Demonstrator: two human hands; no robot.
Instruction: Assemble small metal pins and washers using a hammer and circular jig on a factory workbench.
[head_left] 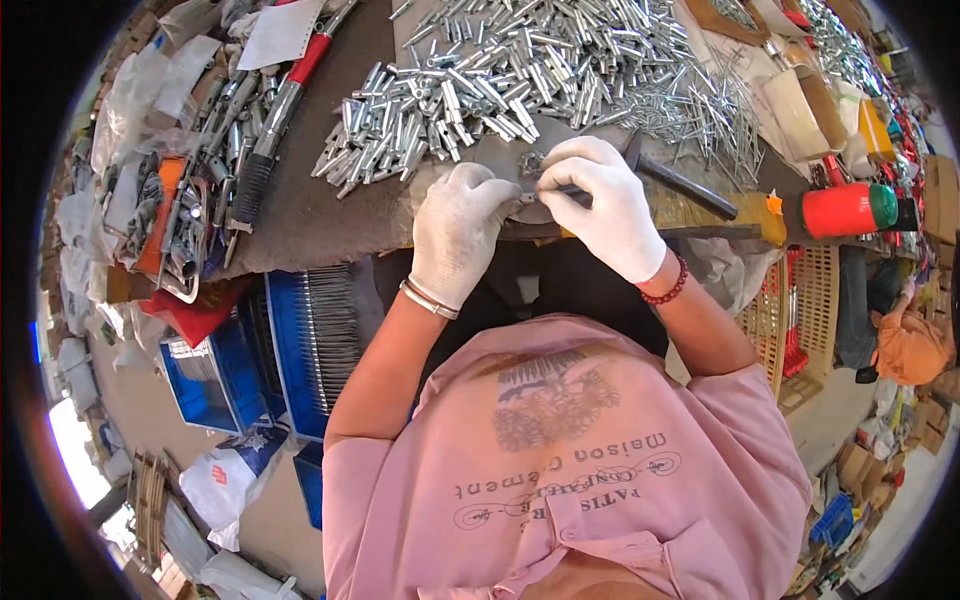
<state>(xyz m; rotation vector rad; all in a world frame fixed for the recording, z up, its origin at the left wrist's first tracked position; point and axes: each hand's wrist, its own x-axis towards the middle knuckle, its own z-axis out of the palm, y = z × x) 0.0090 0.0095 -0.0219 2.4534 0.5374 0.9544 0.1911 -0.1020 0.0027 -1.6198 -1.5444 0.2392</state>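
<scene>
Both my hands wear white knitted gloves and meet at the near edge of the worktable. My left hand (458, 232) is closed in a pinch on a small metal part (527, 198), mostly covered by the fingertips. From the other side, my right hand (603, 205) has thumb and forefinger bent together close to that part; what lies between them is too small to make out. Just beyond the hands spreads a heap of shiny metal sleeves (450, 105), with thin metal pins (695, 110) to its right. A hammer (685, 188) lies right of my right hand.
A red and green cylinder (848, 209) lies at the table's right. Tools and plastic bags crowd the left, with a red-and-black handled bar (280, 120). Below are blue crates (300, 350) of metal rods and a yellow basket (808, 320). A person in orange (910, 345) is at far right.
</scene>
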